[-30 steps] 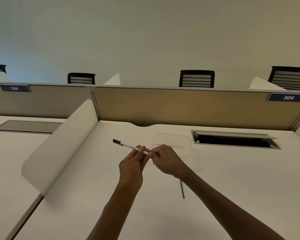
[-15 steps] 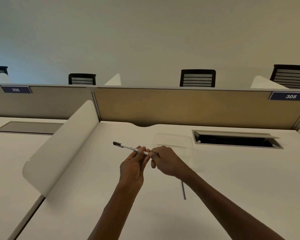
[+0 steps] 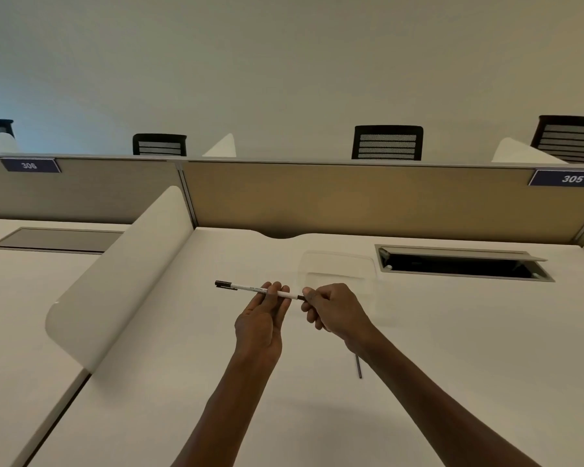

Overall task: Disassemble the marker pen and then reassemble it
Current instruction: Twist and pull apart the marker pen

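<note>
Left hand (image 3: 262,323) grips white marker pen (image 3: 250,287) mid-barrel, above the desk (image 3: 182,382). Right hand (image 3: 334,311) pinches its dark end piece (image 3: 300,297). Thin dark rod (image 3: 358,365) lies on desk beside right wrist.

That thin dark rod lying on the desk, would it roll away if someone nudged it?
Probably: the thin dark rod looks round and slim, so it may roll on the smooth desk. It lies straight, so it is likely stiff, and probably light.

one marker pen (image 3: 250,288), one thin rod (image 3: 358,366), two hands, four chairs
</note>
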`<control>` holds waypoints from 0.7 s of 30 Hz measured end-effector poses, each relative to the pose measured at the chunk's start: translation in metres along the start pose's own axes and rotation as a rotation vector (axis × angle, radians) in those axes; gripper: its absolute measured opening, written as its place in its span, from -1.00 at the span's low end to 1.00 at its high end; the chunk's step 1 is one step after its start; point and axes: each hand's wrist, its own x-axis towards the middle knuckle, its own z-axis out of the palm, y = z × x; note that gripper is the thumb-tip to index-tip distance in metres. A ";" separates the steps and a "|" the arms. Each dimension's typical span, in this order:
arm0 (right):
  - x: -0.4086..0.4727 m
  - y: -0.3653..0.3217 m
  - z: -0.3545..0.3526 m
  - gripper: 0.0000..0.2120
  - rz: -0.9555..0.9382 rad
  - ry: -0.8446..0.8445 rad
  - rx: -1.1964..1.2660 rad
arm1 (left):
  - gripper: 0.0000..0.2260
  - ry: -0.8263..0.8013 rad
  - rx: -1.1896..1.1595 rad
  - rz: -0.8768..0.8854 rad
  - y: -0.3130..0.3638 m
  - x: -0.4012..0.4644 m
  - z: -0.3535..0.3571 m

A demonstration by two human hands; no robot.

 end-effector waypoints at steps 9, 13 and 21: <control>-0.004 0.010 0.002 -0.96 -0.136 0.064 0.055 | -0.77 0.034 -0.043 -0.038 -0.002 0.001 -0.002; -0.006 0.008 0.002 -0.81 -0.068 0.033 0.099 | -0.80 0.050 -0.063 -0.051 -0.003 -0.002 -0.004; -0.003 0.011 0.003 -0.85 -0.150 0.102 -0.070 | -0.85 0.051 -0.080 -0.071 -0.004 -0.005 -0.005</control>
